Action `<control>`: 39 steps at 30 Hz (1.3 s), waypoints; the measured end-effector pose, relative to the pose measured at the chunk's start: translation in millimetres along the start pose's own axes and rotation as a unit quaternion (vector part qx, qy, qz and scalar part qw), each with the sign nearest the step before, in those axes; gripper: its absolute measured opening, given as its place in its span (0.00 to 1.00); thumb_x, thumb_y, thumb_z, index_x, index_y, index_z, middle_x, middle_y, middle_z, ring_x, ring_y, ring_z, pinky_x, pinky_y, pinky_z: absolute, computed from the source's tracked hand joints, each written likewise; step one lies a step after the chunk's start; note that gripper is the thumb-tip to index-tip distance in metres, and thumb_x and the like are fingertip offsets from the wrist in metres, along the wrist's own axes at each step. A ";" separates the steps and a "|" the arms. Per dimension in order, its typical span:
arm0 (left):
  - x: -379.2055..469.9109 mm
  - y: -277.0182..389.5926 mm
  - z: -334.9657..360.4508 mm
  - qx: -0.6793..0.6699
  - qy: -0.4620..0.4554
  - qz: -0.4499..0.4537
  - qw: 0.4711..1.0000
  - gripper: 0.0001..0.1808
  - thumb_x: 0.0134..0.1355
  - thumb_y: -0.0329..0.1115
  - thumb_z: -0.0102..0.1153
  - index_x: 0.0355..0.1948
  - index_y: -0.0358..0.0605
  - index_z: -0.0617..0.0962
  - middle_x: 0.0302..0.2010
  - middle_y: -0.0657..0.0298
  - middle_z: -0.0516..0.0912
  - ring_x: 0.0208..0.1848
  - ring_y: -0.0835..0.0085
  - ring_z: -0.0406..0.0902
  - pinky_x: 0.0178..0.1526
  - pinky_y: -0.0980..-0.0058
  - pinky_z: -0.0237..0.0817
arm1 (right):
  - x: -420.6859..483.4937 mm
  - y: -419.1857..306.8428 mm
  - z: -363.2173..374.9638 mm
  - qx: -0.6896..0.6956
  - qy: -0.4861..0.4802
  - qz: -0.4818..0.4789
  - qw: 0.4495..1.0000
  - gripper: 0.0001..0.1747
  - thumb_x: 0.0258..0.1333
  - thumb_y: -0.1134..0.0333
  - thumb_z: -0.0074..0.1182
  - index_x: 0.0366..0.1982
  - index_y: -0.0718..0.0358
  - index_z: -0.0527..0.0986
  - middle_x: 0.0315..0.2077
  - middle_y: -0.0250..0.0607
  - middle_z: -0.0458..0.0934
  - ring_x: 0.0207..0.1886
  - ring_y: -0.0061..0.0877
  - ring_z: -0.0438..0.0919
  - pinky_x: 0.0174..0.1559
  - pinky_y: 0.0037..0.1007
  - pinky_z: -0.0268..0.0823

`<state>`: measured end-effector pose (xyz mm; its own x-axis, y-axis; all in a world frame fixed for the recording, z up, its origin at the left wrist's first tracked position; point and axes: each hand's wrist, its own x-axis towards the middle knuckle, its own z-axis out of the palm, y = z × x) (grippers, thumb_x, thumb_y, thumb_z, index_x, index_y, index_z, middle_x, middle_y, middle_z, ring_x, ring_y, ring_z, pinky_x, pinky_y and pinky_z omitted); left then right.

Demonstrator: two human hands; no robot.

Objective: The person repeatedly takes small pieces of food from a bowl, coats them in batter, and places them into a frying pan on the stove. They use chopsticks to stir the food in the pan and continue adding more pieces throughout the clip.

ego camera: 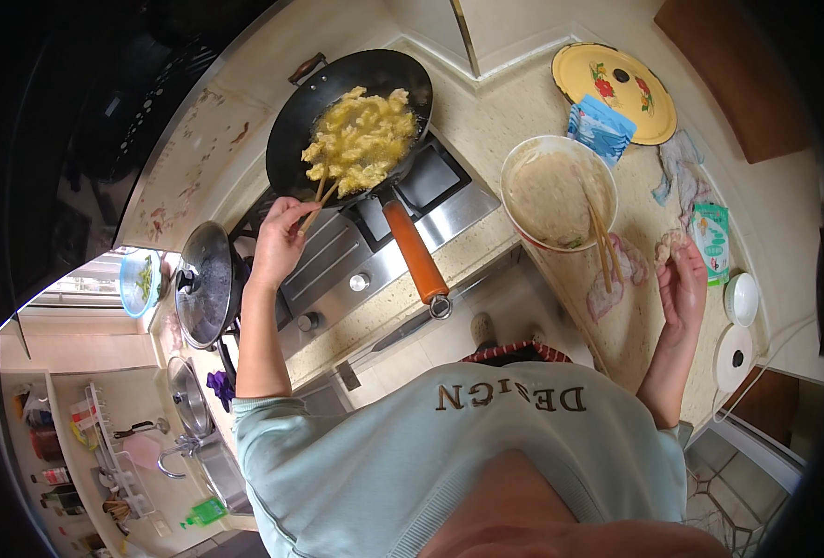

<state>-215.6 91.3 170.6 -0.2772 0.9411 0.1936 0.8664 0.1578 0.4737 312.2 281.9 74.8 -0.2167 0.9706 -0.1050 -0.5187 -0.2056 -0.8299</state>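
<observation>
My left hand (pixel 279 237) grips a pair of wooden chopsticks (pixel 326 190), their far ends among yellow battered pieces (pixel 363 136) in oil. These lie in a black wok (pixel 283 150) with an orange-brown wooden handle (pixel 415 251), set over the gas stove (pixel 453 223). Raised at the right, my right hand (pixel 684 282) pinches a small pale, crusty piece of food (pixel 671 244). Left of it stands a white bowl of batter mix (pixel 548 188), with a second pair of chopsticks (pixel 599 234) leaning over its rim. A crumpled pinkish cloth (pixel 606 293) lies beside the bowl.
Behind the bowl are a blue packet (pixel 601 129) and a yellow floral lid (pixel 638 91). A green packet (pixel 710 240), a small white bowl (pixel 741 300) and a white lid (pixel 733 359) line the right side. A glass-lidded pan (pixel 206 293) sits left; the sink (pixel 222 471) is beyond.
</observation>
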 end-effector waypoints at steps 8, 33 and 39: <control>13.8 -2.0 -0.3 0.080 -0.009 0.069 0.994 0.10 0.53 0.23 0.58 0.38 0.39 0.78 0.32 0.55 0.77 0.34 0.58 0.77 0.38 0.71 0.68 | 2.0 0.8 16.2 -0.013 -0.005 -0.003 1.000 0.08 0.60 0.75 0.47 0.42 0.65 0.73 0.35 0.34 0.78 0.34 0.17 0.77 0.35 0.17 0.73; 78.3 -8.7 -47.0 -0.260 0.065 -0.079 0.960 0.06 0.61 0.32 0.57 0.37 0.41 0.77 0.22 0.70 0.75 0.18 0.86 0.68 0.19 0.88 0.58 | 5.8 10.4 14.0 -0.021 -0.025 -0.001 0.999 0.10 0.61 0.73 0.47 0.44 0.64 0.72 0.37 0.34 0.77 0.36 0.18 0.77 0.39 0.19 0.72; 109.3 -4.0 5.6 -0.320 0.076 -0.150 0.932 0.05 0.60 0.27 0.57 0.35 0.36 0.75 0.26 0.61 0.79 0.23 0.76 0.79 0.25 0.82 0.72 | 10.6 17.8 22.0 -0.029 -0.018 0.003 0.999 0.10 0.60 0.72 0.49 0.44 0.65 0.72 0.36 0.34 0.78 0.36 0.18 0.77 0.37 0.19 0.73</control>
<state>-247.1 195.2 185.0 -0.5645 0.8228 0.0665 0.3286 0.1501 0.9325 282.5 285.7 70.9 -0.2503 0.9639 -0.0910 -0.4681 -0.2028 -0.8601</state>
